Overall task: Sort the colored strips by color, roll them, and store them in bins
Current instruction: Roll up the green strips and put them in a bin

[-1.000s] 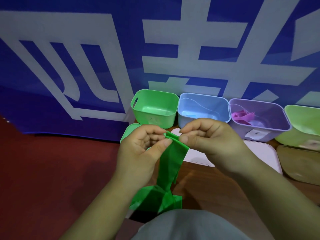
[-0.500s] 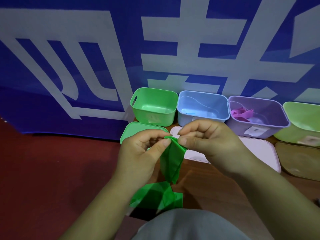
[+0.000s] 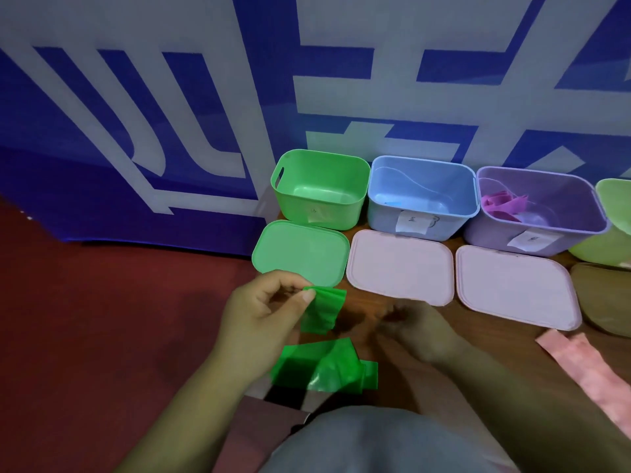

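Left hand pinches the strip by its folded top, just before the green lid, tail drooping loose. Right hand is a blur, grip unclear. Thin, floppy, likely slick: take it by the end.

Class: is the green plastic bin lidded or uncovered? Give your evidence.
Uncovered: the green plastic bin shows its bare inside, and a green lid lies flat before it.

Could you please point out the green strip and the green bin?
green strip (image 3: 324, 312): head view, on the upper folded part.
green bin (image 3: 336, 215): head view, on its front wall.
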The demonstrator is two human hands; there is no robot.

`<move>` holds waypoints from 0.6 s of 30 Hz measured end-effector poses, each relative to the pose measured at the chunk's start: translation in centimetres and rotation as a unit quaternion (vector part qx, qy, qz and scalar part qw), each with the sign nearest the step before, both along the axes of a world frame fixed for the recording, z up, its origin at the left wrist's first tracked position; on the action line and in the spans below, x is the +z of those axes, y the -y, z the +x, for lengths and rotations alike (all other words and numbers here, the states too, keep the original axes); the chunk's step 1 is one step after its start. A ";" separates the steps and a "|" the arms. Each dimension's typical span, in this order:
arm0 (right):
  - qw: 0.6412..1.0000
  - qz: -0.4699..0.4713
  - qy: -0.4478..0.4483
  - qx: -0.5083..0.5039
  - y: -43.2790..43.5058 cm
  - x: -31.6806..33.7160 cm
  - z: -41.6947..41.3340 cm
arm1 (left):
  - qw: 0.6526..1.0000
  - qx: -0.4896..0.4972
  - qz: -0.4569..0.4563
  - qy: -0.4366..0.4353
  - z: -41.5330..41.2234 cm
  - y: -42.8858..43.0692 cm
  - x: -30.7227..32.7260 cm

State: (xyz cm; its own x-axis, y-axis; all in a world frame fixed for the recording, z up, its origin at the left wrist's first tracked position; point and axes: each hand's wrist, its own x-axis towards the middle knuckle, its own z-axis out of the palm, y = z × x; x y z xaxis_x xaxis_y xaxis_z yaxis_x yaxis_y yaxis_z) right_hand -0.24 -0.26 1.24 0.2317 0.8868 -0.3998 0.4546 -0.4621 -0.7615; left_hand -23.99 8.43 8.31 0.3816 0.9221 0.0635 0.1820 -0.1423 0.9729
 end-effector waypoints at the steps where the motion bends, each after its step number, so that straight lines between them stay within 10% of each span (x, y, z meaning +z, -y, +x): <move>1: 0.999 -0.028 0.035 0.027 0.4 -1.8 -0.1 | 1.000 -0.001 -0.009 -0.008 -0.4 0.0 -0.5; 18: 0.976 -0.187 0.077 -0.076 2.5 -9.5 -6.9 | 0.987 -0.067 -0.059 -0.136 -4.5 -0.4 -5.9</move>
State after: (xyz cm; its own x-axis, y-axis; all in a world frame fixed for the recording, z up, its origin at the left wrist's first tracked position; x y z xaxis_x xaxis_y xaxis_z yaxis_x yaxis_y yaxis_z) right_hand -7.14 -2.79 -8.25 0.4324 0.6366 -0.6386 0.4548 -0.7655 -0.4551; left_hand -28.53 8.85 2.44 0.4885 0.8573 -0.1627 0.4264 -0.0718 0.9017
